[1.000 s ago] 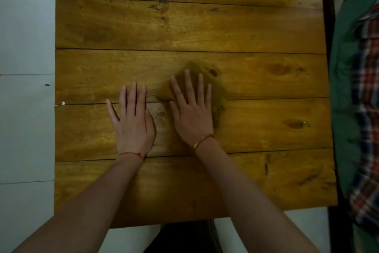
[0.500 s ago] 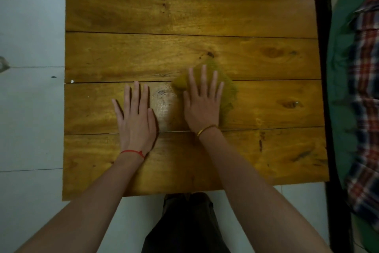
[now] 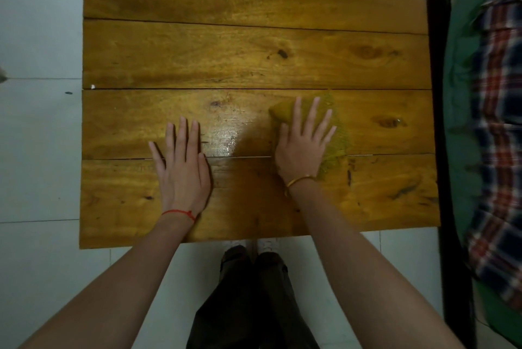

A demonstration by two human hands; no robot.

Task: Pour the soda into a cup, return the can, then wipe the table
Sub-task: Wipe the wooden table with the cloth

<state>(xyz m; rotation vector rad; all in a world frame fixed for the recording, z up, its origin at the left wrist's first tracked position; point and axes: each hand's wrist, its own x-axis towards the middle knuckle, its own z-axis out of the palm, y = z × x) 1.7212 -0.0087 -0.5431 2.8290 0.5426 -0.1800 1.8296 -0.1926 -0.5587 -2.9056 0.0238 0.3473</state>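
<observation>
Fingers [image 3: 309, 115] of my right hand [image 3: 300, 148] are spread straight and press flat on the yellow-green cloth [image 3: 337, 136], which lies on the wooden table [image 3: 254, 52] toward its right side, near the front edge. My left hand [image 3: 182, 167] lies flat on bare wood, fingers straight and close together, well apart from the cloth, with a shiny wet patch [image 3: 226, 134] between the two hands.

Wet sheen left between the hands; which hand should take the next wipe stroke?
Right. The right hand already presses flat on the cloth, just beside the wet patch. The left hand lies flat on bare table, holding nothing.
</observation>
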